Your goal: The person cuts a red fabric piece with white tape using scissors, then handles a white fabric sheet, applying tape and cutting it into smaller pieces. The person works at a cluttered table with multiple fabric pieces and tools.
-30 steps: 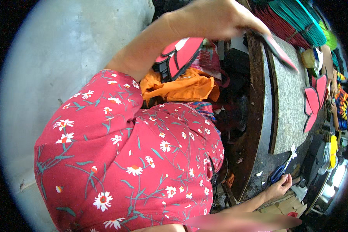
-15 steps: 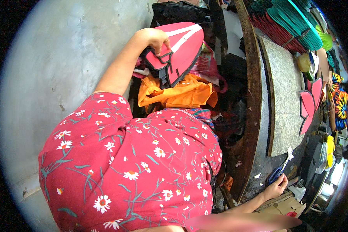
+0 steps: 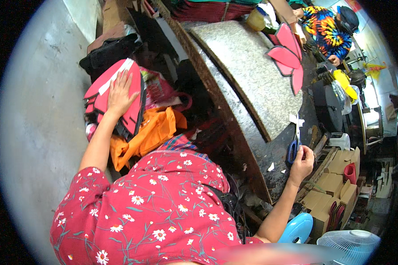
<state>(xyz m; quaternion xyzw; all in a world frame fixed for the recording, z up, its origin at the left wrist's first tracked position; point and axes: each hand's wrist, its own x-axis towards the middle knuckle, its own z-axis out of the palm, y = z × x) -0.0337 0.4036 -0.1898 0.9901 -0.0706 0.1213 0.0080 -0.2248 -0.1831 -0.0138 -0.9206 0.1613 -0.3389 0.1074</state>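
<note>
My left hand lies flat with fingers spread on a stack of pink, dark-edged sole-shaped pieces. A white strip shows on top of the stack, partly under my fingers. Over at the table's near right corner, my right hand is closed at the blue handle of a pair of scissors; part of the grip is hidden by the fingers. The blades point away from me, with a small white scrap beside them. More pink pieces lie overlapping at the board's far right edge.
A speckled board lies on the dark table. Orange cloth and a black bag are by the stack. Cardboard boxes, a blue round lid-like thing and a fan stand right. A person sits beyond.
My view has swung rightward. My left hand has gone from gripping the stack's edge with bent fingers to lying spread on top. The right hand stays by the scissors.
</note>
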